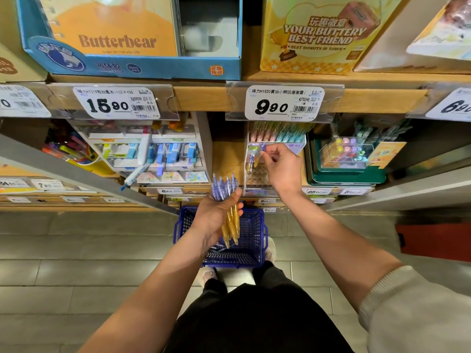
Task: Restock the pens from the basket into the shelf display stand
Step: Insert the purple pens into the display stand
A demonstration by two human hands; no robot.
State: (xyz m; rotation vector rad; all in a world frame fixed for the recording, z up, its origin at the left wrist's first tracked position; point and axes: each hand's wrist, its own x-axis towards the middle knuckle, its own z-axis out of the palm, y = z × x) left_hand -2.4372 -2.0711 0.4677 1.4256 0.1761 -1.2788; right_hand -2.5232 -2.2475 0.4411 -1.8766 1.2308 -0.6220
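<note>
Several pens (224,186) gripped in left hand (216,215); right hand (284,169) fingers (268,152) seemingly pinch one below "9.90" tag (283,104).

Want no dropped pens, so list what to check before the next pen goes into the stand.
1. Left hand grips the bundle of purple-topped yellow plastic pens securely: ok.
2. Right hand pinches a single pen at the clear acrylic display stand: ok.
3. Free holes show in the stand's lower grid: ok.
4. That single pen is seated in a hole: cannot tell.
5. Blue plastic mesh basket sits on the floor below both hands: ok.
6. More pens remain in the basket: cannot tell.
</note>
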